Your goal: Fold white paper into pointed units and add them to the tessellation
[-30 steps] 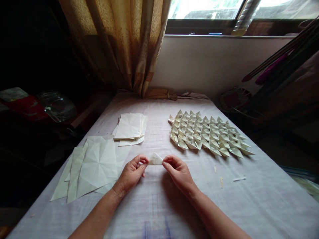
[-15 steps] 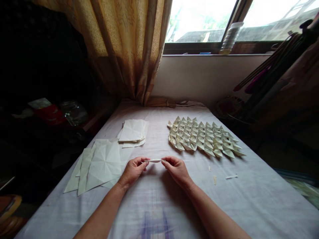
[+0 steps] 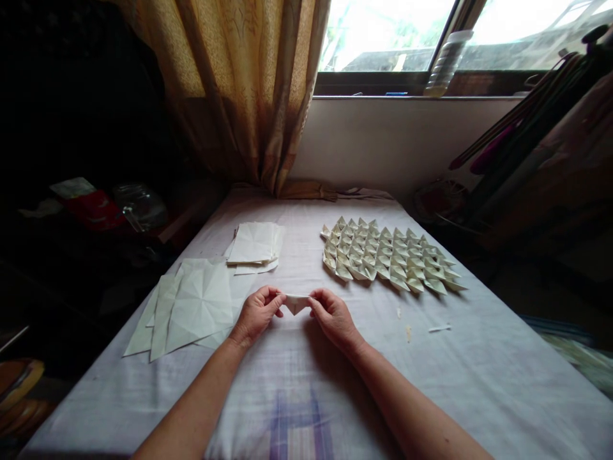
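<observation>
Left hand and right hand each pinch one end of a small folded paper, its tip downward in view, over the middle of a cloth-covered desk. The step seems to be working this one paper's folds; the next move probably calls for a light, even grip at both ends. Counted left to right: at least four creased sheets lie fanned out; one stack, its layers too tight to count; several dozen pointed paper shapes in packed rows, exact number unclear; two small scraps; one white stick.
</observation>
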A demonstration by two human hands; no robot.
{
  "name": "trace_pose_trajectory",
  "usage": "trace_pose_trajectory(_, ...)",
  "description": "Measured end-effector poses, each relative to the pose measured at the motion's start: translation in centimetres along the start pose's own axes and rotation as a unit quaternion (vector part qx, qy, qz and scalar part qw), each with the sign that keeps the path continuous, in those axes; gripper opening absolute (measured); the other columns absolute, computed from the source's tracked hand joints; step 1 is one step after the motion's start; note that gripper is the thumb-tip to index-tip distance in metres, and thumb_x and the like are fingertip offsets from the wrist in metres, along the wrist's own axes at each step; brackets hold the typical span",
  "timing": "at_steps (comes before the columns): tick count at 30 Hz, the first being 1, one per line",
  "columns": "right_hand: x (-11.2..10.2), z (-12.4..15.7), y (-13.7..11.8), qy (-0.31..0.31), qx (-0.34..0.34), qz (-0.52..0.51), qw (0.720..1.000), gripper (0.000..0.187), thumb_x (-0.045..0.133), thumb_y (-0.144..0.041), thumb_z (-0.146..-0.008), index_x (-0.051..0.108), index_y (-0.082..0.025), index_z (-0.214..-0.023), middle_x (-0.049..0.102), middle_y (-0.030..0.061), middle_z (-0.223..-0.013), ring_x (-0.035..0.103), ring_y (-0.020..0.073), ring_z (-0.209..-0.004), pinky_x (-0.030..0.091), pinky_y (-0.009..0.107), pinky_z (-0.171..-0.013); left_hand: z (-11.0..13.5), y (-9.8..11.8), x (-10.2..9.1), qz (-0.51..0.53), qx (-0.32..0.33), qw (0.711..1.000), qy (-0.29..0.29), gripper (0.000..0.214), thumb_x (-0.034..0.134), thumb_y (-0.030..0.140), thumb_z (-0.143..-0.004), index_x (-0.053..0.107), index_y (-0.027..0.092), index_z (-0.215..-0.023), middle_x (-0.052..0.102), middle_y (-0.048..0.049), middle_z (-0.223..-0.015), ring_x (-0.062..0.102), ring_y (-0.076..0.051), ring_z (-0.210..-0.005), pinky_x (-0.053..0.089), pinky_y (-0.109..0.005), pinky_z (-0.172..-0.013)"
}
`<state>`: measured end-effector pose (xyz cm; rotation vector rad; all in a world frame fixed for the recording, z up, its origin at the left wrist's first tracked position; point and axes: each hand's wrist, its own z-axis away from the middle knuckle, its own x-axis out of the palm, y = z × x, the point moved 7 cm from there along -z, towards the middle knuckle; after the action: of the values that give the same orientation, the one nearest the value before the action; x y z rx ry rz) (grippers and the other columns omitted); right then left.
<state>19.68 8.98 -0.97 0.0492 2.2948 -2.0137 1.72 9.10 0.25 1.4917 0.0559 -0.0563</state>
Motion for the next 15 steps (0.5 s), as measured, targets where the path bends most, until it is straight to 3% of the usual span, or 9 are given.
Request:
trace_pose_trajectory(5,-0.11,-0.06,0.12,0.004,0.009,-0.007,1.000,0.034,0.069,-0.054,-0.074,0.060,-0.021,-0.074,0.060,-0.0017,-0.065,0.055,0.0136,-0.055,0.048,0.025,-0.053,-0.17,0.25,0.07,0.016,0.010,1.000,0.016,0.039,0.077,0.050,-0.059,0.061,0.017,-0.070,0.063,0.0024,-0.061,0.056,-0.010,-0.049,0.043,-0.021,-0.048)
trace_pose_trajectory(12,-0.25,0.03,0.05,0.014,0.025,-0.026,0.999,0.033,0.072,-0.051,-0.071,0.061,-0.021,-0.070,0.058,-0.0024,-0.060,0.051,0.0128,-0.053,0.046,0.025,-0.051,0.34,-0.01,0.02,0.013,-0.015,1.000,-0.002,0.038,0.077,0.049,-0.063,0.065,0.016,-0.078,0.065,-0.0008,-0.061,0.061,-0.014,-0.052,0.028,-0.016,-0.034)
trace_pose_trajectory(15,-0.33,-0.04,-0.01,0.019,0.036,-0.042,0.998,0.034,0.072,-0.052,-0.070,0.060,-0.020,-0.070,0.058,-0.0027,-0.060,0.051,0.0121,-0.052,0.046,0.025,-0.051,0.48,-0.04,-0.07,0.014,-0.027,0.999,-0.023,0.044,0.077,0.049,-0.064,0.069,0.014,-0.089,0.070,-0.0052,-0.070,0.067,-0.017,-0.060,0.028,-0.016,-0.033)
